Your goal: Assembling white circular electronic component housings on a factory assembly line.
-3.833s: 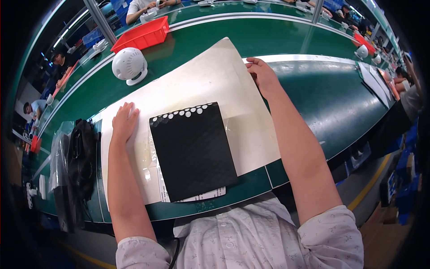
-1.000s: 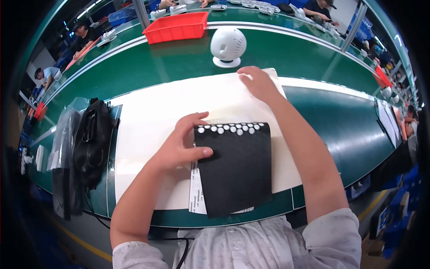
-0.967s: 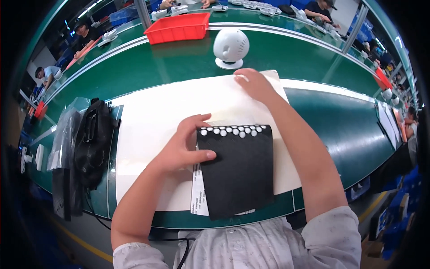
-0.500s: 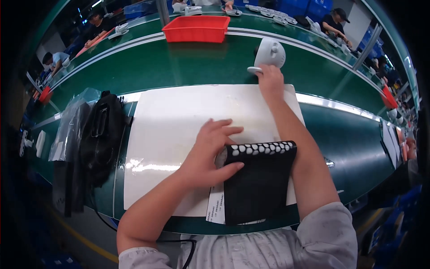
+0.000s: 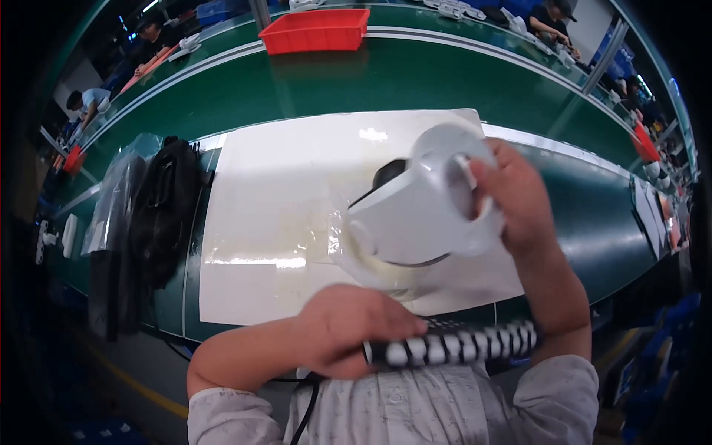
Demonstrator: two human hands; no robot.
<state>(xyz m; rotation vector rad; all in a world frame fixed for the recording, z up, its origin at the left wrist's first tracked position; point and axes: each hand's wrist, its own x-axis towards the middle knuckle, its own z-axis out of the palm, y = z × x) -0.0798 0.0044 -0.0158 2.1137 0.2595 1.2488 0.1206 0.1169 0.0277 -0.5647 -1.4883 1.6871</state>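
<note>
White rounded plastic fan-like device [image 5: 415, 215], lifted above the white rectangular mat [image 5: 282, 208], is gripped at its ring by the right hand [image 5: 519, 200], fingers [image 5: 482, 174] curled over the rim. Just below, the left hand [image 5: 348, 341] pinches the black pouch with white-dotted edge [image 5: 452, 345]. Judged best: hold the pouch mouth steady and lower the device squarely.

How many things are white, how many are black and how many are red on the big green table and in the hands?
White: 2, the round white device in the right hand and the white mat.
Black: 2, the black pouch with white dots in the left hand and the black bag.
Red: 1, the red tray.
Total: 5.
</note>
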